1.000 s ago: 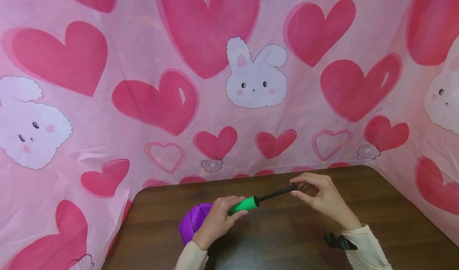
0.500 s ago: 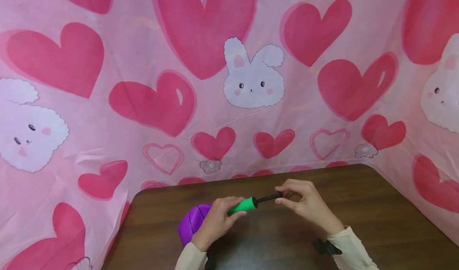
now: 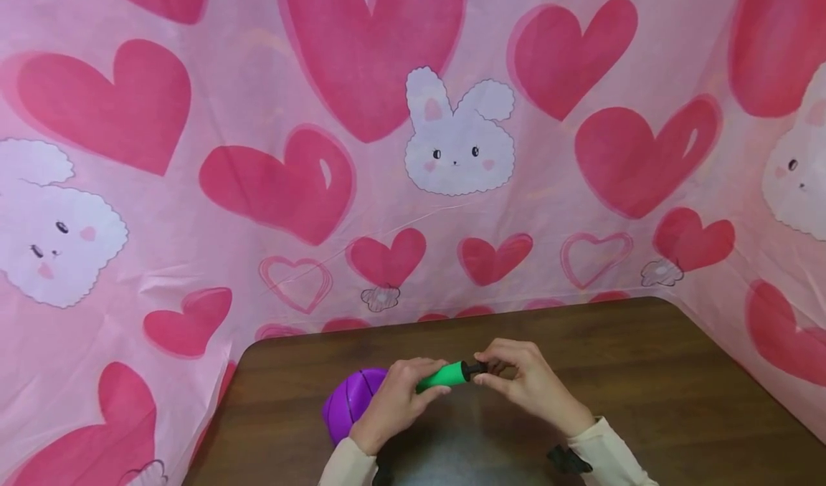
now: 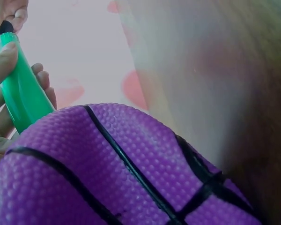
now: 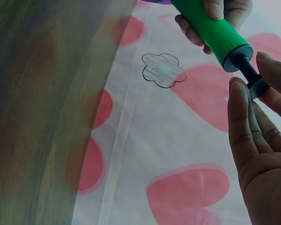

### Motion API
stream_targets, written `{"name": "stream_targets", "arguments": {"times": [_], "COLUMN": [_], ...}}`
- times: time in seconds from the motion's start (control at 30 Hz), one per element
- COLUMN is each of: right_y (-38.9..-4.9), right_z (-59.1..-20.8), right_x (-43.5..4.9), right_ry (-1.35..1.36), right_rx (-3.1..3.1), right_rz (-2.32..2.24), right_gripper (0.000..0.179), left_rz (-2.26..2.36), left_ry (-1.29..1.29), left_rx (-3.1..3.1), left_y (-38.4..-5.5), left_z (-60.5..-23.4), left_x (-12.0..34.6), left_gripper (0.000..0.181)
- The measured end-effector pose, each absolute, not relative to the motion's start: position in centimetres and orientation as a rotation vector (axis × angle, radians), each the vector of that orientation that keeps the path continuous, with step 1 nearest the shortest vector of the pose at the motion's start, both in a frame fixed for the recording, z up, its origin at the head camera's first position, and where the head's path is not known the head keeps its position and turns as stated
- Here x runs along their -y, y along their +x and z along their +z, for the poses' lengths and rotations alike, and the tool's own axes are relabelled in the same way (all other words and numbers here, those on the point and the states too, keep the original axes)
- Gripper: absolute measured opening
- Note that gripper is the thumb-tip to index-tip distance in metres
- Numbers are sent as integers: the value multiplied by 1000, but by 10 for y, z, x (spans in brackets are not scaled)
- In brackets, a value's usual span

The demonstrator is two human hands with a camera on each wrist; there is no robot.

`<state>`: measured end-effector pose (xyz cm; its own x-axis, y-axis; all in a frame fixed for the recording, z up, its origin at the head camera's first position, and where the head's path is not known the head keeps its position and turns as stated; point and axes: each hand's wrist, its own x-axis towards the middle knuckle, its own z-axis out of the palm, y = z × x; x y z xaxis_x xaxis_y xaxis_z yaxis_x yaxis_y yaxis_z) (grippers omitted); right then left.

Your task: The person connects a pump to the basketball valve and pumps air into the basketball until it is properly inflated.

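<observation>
A green hand pump point(image 3: 445, 378) with a black plunger lies across the space between the two hands. My left hand point(image 3: 398, 398) grips its green barrel, thumb along the near side. With thumb and fingertips, my right hand point(image 3: 525, 382) pinches the black plunger handle point(image 5: 258, 87), and only a short length of rod shows outside the barrel. Right behind the left hand is a purple ball point(image 4: 107, 164) with black seams, dented and not fully round. The pump's far end is hidden by the left hand and the ball, so I cannot tell whether they are joined.
The hands work above a brown wooden table point(image 3: 645, 371) with a rounded far edge. A pink cloth point(image 3: 387, 206) printed with hearts and rabbits hangs behind and at both sides. A black strap point(image 3: 568, 460) is at the right wrist.
My right hand has moved left and slightly down, pushing the long plunger rod nearly all the way into the green barrel. The left hand stays nearly still.
</observation>
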<state>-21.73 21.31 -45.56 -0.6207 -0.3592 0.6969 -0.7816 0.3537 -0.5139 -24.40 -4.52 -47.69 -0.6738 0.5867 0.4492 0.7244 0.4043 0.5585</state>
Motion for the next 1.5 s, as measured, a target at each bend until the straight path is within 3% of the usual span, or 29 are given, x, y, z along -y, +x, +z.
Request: {"name": "stream_targets", "arguments": {"times": [0.73,1.5], "right_y": [-212,-209], "right_z": [-449,-412], "right_x": [-218,-278], "right_ry": [957,804], "right_rx": [2290,2266], "right_rz": [1111,1058], "right_gripper": [35,38], "left_rz": [-1124,-1109], "left_ry": [-1213,-1153], "left_rx": [2464,2441], "left_y": [-246,-249], "left_z": [-478,-479], "left_x": [48,52], "left_gripper": [33,32]}}
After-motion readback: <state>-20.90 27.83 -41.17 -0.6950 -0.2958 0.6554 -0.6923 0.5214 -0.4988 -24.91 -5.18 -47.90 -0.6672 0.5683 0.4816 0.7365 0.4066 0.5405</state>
